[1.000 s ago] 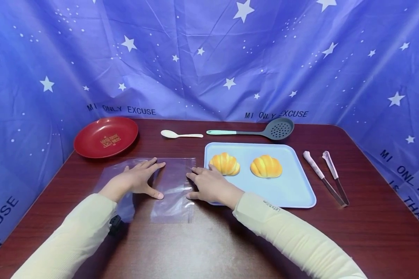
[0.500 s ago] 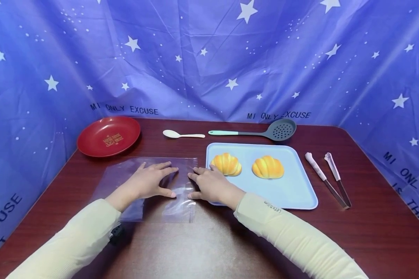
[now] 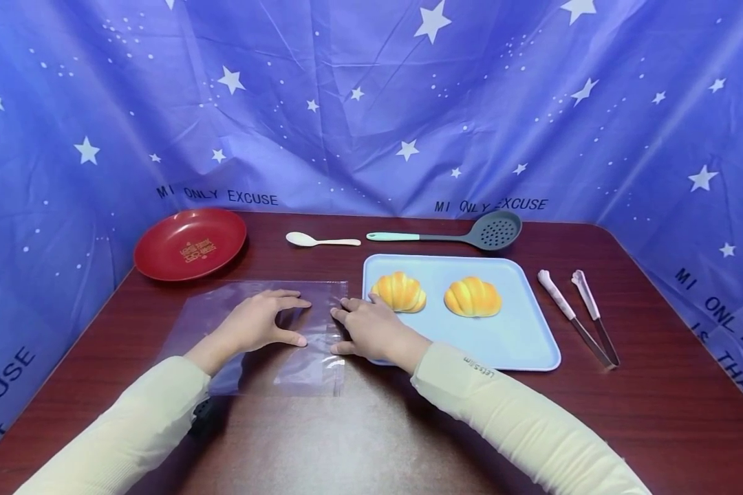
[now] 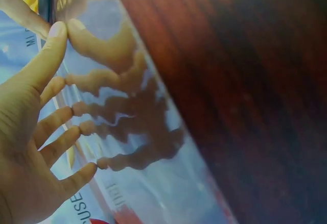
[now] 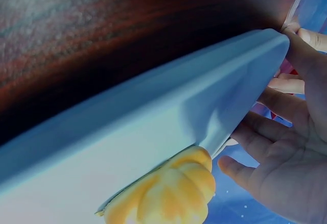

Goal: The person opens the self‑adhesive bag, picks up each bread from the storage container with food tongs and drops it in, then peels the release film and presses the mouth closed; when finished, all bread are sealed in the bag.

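Red-brown wooden tabletop (image 3: 322,447): glossy
Clear flat plastic bag (image 3: 318,326): likely light, slippery; pinch edge
Left hand (image 3: 256,322): spread
Right hand (image 3: 376,328): spread

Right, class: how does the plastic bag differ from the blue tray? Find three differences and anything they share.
The plastic bag is see-through, while the blue tray is opaque. The bag lies flat without a raised rim; the tray has one. The left hand touches the bag, while two croissant-shaped rolls sit on the tray. Both lie on the table.
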### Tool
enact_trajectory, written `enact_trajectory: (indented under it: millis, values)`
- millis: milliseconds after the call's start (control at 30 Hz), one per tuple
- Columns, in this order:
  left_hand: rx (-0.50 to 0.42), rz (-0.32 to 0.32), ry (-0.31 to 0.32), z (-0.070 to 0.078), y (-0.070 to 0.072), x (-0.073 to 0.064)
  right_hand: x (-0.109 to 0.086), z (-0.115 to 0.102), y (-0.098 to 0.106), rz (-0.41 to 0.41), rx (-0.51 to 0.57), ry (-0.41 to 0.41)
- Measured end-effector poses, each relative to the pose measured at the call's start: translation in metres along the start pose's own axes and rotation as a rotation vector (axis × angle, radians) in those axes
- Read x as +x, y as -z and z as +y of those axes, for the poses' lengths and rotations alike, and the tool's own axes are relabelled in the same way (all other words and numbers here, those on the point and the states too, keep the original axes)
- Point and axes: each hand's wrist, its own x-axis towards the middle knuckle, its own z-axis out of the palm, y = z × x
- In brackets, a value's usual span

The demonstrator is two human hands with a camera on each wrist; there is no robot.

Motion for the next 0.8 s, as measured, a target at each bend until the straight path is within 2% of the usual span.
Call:
enact_trajectory:
  millis: [233, 367, 567, 800]
  values:
    - [-0.102, 0.057, 0.004, -0.004, -0.002, -0.003, 0.001, 0.001, -0.002, 0.001, -0.015, 0.001]
    - [-0.099, 0.063, -0.008, -0.010, 0.000, -0.006, 0.002, 0.000, -0.002, 0.004, -0.016, 0.003]
    - [-0.088, 0.069, 0.036, -0.022, 0.003, -0.013, 0.000, 0.000, -0.001, 0.020, -0.009, 0.007]
    - [-0.175, 0.079, 0.015, -0.034, 0.002, -0.018, -0.001, 0.000, -0.001, 0.029, 0.007, 0.012]
